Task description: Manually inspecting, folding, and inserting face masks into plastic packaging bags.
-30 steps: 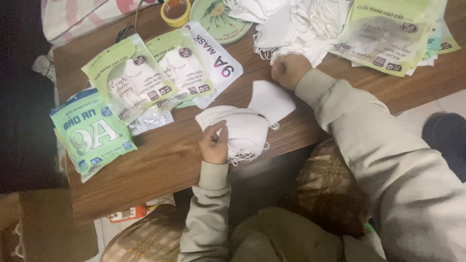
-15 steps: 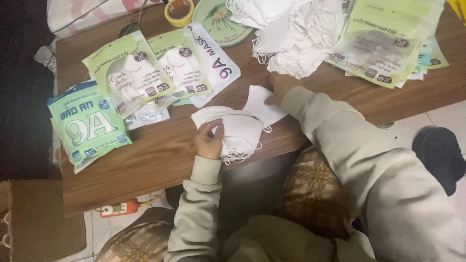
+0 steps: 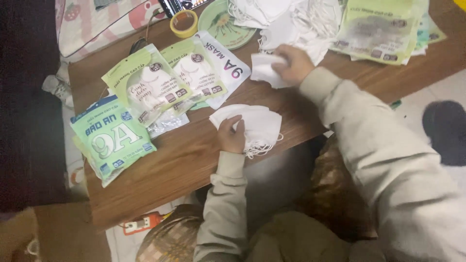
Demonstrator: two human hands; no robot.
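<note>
A small stack of white folded face masks point(image 3: 257, 125) lies near the front edge of the brown wooden table point(image 3: 179, 165). My left hand point(image 3: 231, 136) rests on its near left corner, thumb over the top mask. My right hand point(image 3: 294, 63) is farther back, closed on a single white mask point(image 3: 264, 69) lifted just off the table. Behind it sits a loose heap of white masks point(image 3: 291, 22) with tangled ear loops.
Green and white mask packets point(image 3: 150, 87) lie fanned at the left, one green packet point(image 3: 112, 138) nearest the table's left edge. A stack of flat green packets point(image 3: 383, 29) sits at back right. A yellow tape roll point(image 3: 184, 23) and a round plate point(image 3: 225, 22) stand at the back.
My right hand has gone from the table beside the stack back toward the heap and now holds a single mask. My left hand has stayed on the stack.
</note>
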